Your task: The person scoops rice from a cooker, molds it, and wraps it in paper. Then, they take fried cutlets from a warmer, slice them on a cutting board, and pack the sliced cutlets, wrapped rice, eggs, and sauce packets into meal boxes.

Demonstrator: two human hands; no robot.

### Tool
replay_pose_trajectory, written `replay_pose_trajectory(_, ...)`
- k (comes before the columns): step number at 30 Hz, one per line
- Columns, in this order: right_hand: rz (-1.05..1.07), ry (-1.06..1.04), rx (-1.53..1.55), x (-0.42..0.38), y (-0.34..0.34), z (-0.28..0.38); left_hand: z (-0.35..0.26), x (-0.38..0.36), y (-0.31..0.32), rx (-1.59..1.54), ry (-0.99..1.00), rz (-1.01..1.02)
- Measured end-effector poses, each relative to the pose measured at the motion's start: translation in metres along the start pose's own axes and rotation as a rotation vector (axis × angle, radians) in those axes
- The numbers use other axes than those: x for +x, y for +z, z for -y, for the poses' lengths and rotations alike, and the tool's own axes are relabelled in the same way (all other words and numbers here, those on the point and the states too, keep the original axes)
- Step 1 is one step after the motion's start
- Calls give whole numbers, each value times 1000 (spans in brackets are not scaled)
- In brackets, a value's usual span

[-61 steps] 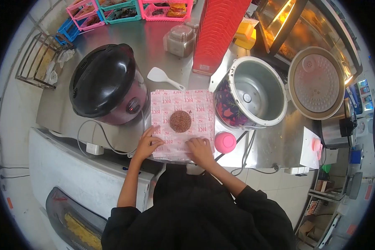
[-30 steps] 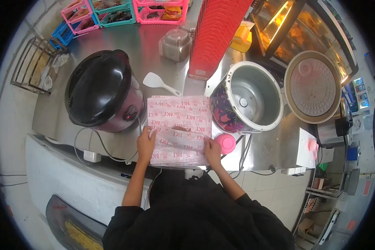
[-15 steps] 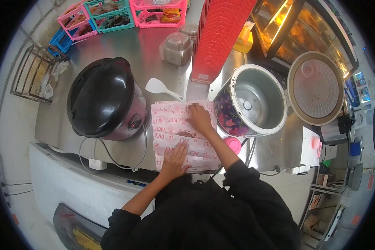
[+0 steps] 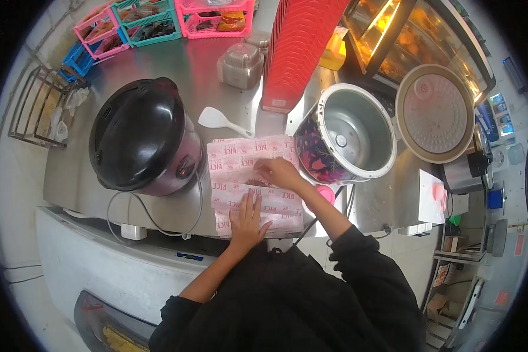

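A stack of white-pink wrapping paper [image 4: 232,154] printed with red "RICE" lettering lies on the steel counter in front of me. My left hand [image 4: 249,224] rests flat on its lower part, fingers stretched out. Over the upper middle of the stack, my right hand [image 4: 278,173] has curled fingers that seem to pinch a sheet; the fingertips are partly hidden. Just below them shows a small reddish-brown patch [image 4: 258,182]. Beyond the paper lies a white rice paddle [image 4: 217,119].
A black-lidded rice cooker [image 4: 138,135] stands left, its cord looping forward. To the right is an open rice cooker [image 4: 358,132] with its lid [image 4: 435,114] raised. Behind stand a tall stack of red cartons [image 4: 299,50], clear plastic containers [image 4: 240,66] and a lit display case [image 4: 422,35].
My right hand has moved down from the paper's upper edge, and its flat fingers have curled. My left hand stays flat on the paper. The whole view has shifted slightly.
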State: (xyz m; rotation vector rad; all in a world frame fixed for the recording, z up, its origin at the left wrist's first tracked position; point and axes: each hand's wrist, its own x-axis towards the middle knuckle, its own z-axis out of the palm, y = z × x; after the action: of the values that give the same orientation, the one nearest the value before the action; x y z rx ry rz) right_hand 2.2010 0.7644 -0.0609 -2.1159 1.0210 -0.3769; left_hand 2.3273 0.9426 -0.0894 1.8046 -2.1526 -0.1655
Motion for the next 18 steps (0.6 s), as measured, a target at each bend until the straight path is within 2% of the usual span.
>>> replay_pose_trajectory(2, -19, -69, -244, -26, -7, 36, -1, 4, -1, 5, -14, 13)
replay_pose_trajectory(6, -114, -154, -324, -59, 32, 36, 1, 0, 8, 26, -10, -29)
replay_pose_trajectory(8, -285, -189, -376, -68, 54, 37, 4, -2, 13, 5, -4, -36)
replay_pose_trajectory(11, -379, -134, -434, -74, 79, 44, 19, -5, 19, -17, 10, 30)
replay_pose_trajectory(14, -387, -82, -353, -81, 95, 52, 42, -9, 21, -143, 11, 109)
replay_pose_trajectory(16, -407, -61, -292, -85, 98, 57, 47, -11, 8, -286, 5, -319)
replay_pose_trajectory(17, -365, -60, -266, -87, 98, 59, 48, -12, 3, -285, 7, -314)
replay_pose_trajectory(18, -321, -58, -239, -91, 100, 60, 46, -7, -12, -92, 91, -252)
